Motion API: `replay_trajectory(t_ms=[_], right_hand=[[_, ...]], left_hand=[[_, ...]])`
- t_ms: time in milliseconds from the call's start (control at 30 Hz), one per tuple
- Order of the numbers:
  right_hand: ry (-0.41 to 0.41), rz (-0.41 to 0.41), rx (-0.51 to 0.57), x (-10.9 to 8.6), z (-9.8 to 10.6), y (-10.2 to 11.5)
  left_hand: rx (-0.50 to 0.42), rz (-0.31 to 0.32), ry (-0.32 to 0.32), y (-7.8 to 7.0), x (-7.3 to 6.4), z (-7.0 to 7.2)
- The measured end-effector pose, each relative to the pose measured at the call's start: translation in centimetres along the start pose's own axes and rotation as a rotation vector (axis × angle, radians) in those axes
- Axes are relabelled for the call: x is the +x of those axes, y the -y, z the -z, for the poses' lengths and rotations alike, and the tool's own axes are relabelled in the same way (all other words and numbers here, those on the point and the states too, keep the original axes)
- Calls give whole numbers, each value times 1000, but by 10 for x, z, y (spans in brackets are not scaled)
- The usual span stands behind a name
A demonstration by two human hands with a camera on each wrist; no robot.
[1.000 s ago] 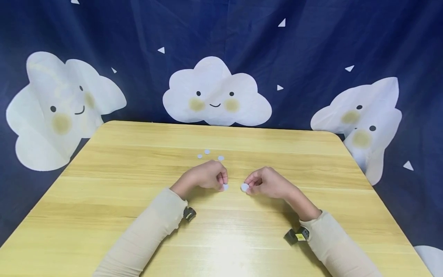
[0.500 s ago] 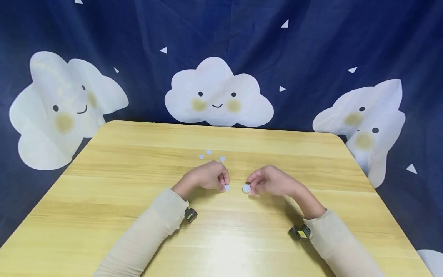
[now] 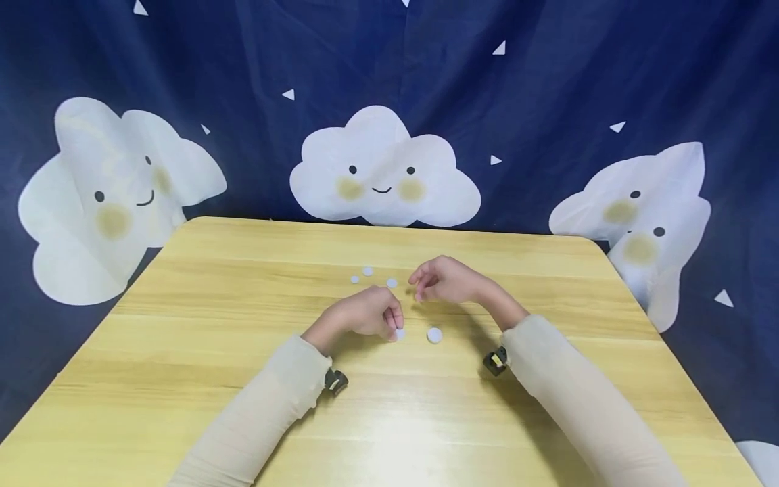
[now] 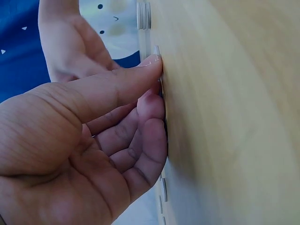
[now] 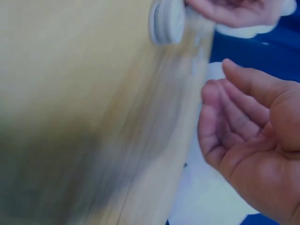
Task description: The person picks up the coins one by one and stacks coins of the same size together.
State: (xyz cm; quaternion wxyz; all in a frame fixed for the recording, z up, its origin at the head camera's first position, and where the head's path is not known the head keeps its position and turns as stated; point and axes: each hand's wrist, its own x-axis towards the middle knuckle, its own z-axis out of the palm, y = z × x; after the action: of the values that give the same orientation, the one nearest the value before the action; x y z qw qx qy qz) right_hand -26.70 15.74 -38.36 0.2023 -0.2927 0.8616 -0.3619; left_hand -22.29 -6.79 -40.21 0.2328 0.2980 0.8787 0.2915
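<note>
A small white disc [image 3: 399, 334] lies at the tabletop, pinched by the thumb and fingers of my left hand [image 3: 365, 312]; in the left wrist view only the disc's edge [image 4: 157, 49] shows past the thumb tip. To its right stands a short stack of white discs [image 3: 434, 335], its layers visible in the right wrist view [image 5: 167, 21]. My right hand [image 3: 452, 280] hovers above the table behind that stack, fingers loosely bent and holding nothing. Nearest to its fingertips lies a flat white disc [image 3: 391, 283].
Two more white discs lie farther back, a larger one [image 3: 368, 271] and a smaller one [image 3: 355, 279]. They rest on a wooden table [image 3: 243, 406] with rounded far corners. Behind its far edge hangs a dark blue curtain [image 3: 255, 54] printed with clouds.
My right hand has let go of the disc stack and moved back and slightly left toward the loose discs. The stack stays in place. My left hand keeps its pinch with hardly any movement.
</note>
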Motion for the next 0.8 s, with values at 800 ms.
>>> replay_trajectory(t_ms=[800], right_hand=[[-11,65,-193,68,-8,-13]], left_hand=[[-4,17,12,-1,-1,0]])
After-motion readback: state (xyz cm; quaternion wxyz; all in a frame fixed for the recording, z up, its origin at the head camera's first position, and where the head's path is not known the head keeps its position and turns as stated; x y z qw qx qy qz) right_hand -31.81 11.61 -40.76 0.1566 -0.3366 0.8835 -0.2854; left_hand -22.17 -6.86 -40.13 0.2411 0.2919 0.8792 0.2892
